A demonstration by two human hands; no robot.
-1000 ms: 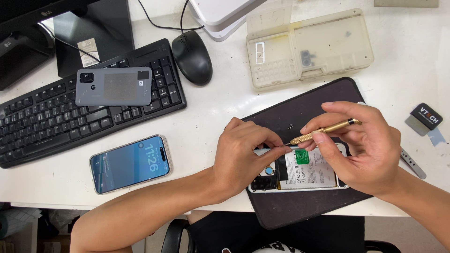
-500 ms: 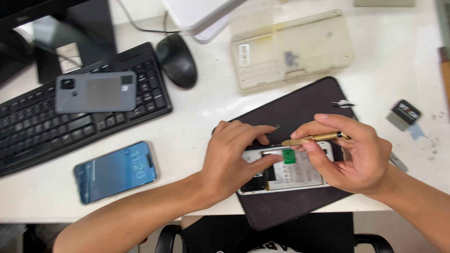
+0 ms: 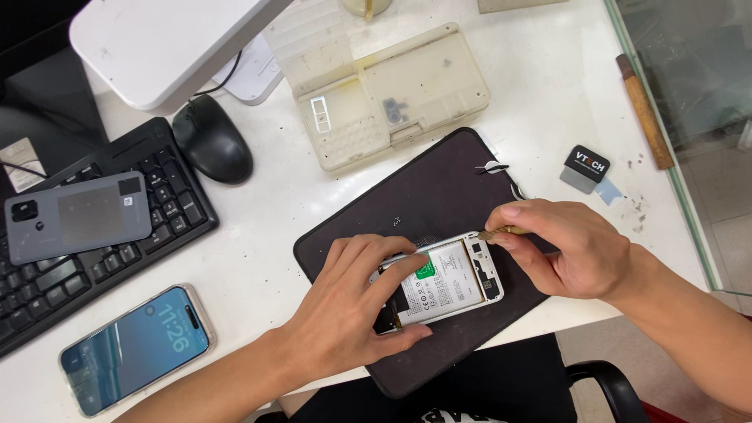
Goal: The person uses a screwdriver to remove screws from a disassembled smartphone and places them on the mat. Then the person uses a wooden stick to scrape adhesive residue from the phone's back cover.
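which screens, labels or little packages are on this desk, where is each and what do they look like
Lit phone screen: front left edge of the white desk, blue-grey, rounded rectangle.
Green label: on the white battery of the opened phone, beside the left hand.
Small black box: right of the dark mat, white lettering.

Left hand (image 3: 345, 313) hides opened phone's (image 3: 446, 282) lower end

Lit blue phone screen (image 3: 135, 346) lower left; green label (image 3: 425, 271) on opened phone's battery (image 3: 440, 286).
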